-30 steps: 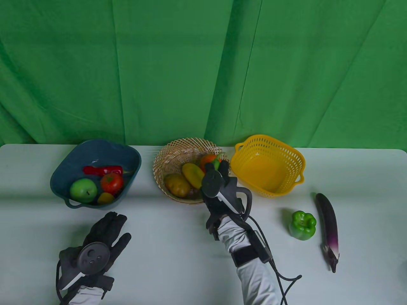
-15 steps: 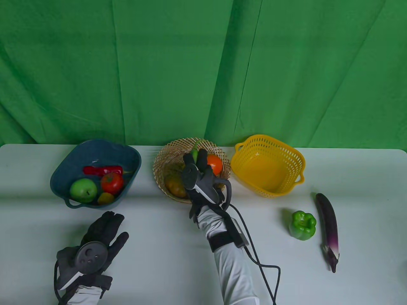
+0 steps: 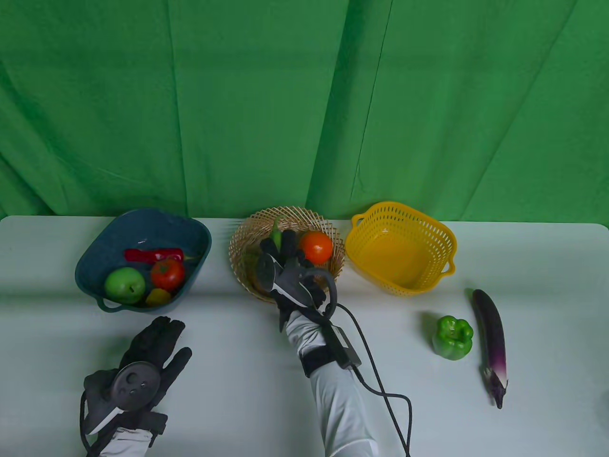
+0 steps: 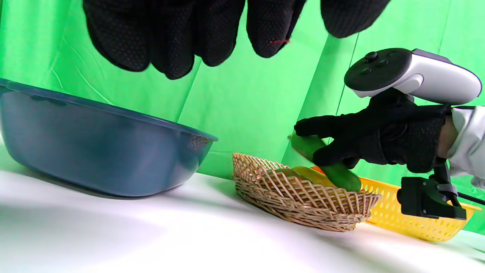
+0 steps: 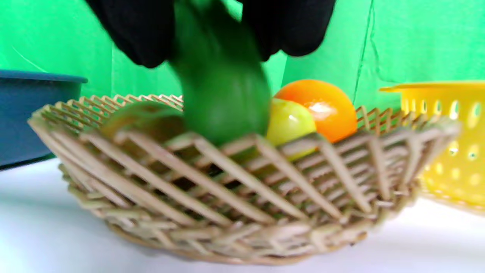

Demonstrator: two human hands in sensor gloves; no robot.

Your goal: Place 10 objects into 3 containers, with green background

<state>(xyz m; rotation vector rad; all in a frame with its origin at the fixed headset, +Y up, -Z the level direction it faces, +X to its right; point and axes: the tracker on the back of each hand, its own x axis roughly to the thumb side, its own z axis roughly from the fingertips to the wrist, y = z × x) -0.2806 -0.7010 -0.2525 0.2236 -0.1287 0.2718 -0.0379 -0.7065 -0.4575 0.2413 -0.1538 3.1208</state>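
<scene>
Our right hand point(image 3: 285, 266) is over the wicker basket point(image 3: 242, 233), middle of the three containers at the far side of the table point(image 3: 266, 381). It grips a long green pepper point(image 4: 333, 172) between thumb and fingers, the fruit slanted with its lower end dipping below the rim and its stem end up toward the far side. We judge the slant is there to slide it in alongside what already fills the basket: an orange point(image 3: 316, 247) on the right, a yellow-green fruit point(image 5: 290, 121) beside it, a brownish item point(image 5: 146, 121) at left, partly hidden. The pepper is not yet released.

Our left hand point(image 3: 147, 362) rests flat on the table near the front left, fingers extended and holding nothing; it is parked out of the way.

The blue bowl point(image 3: 95, 252), far left, holds a green apple point(image 3: 124, 284), a tomato point(image 3: 167, 273), a red chili point(image 3: 152, 254) and a small yellow piece point(image 3: 158, 297).

The yellow basket point(image 3: 428, 228), far right, holds nothing we can see. It sits nearest the two things left out on the table: a green bell pepper point(image 3: 452, 337) and, just right of it, a long eggplant point(image 3: 490, 338). Likely they go there next, the eggplant being too long for the crowded wicker one.
</scene>
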